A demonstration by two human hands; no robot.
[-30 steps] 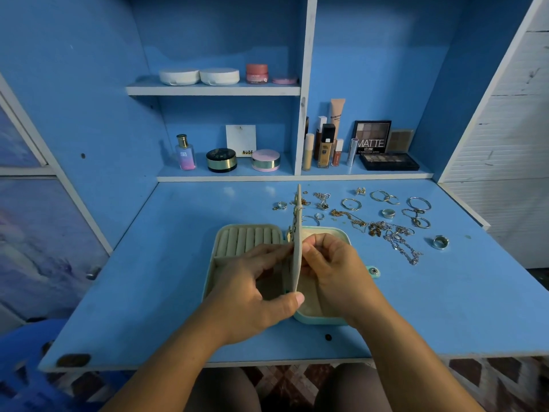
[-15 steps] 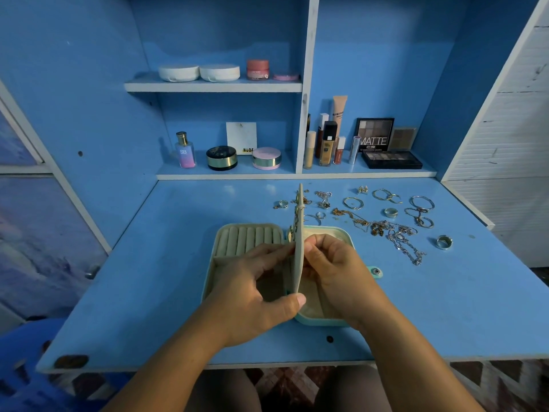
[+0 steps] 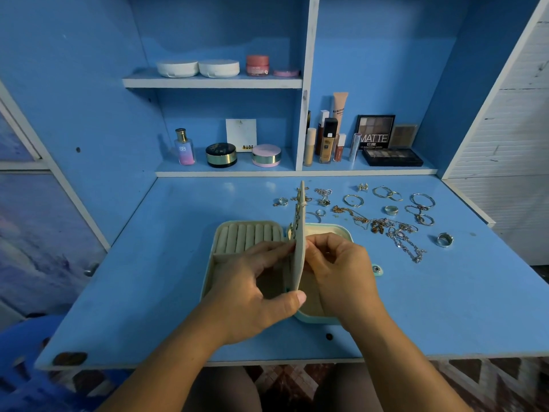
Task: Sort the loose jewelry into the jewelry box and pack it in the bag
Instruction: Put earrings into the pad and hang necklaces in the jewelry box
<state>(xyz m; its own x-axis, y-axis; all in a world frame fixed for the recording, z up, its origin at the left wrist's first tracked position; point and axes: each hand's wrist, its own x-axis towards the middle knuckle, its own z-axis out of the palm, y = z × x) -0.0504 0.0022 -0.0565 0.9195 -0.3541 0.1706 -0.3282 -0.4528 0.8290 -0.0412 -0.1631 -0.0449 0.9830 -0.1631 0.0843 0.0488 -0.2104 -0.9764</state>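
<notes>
A mint-green jewelry box (image 3: 246, 233) lies open on the blue desk, ring rolls in its left half. Its cream middle flap (image 3: 300, 233) stands upright on edge between the halves, with small jewelry hanging near its top. My left hand (image 3: 255, 295) grips the flap, thumb on its near edge. My right hand (image 3: 338, 275) pinches at the flap's right face with curled fingers; what sits under the fingertips is hidden. Loose rings, hoops and chains (image 3: 383, 224) lie scattered to the right and behind the box, with a wide silver ring (image 3: 444, 239) farthest right. No bag is in view.
Shelves at the back hold cosmetics: a perfume bottle (image 3: 184, 147), compacts (image 3: 221, 155), foundation tubes (image 3: 326, 141) and a MATTE palette (image 3: 375, 132). The desk (image 3: 133, 292) has a front edge just below my wrists. A white wall panel stands at the right.
My hands and the flap have stayed almost still; only the fingers of the right hand have shifted slightly against the flap.
</notes>
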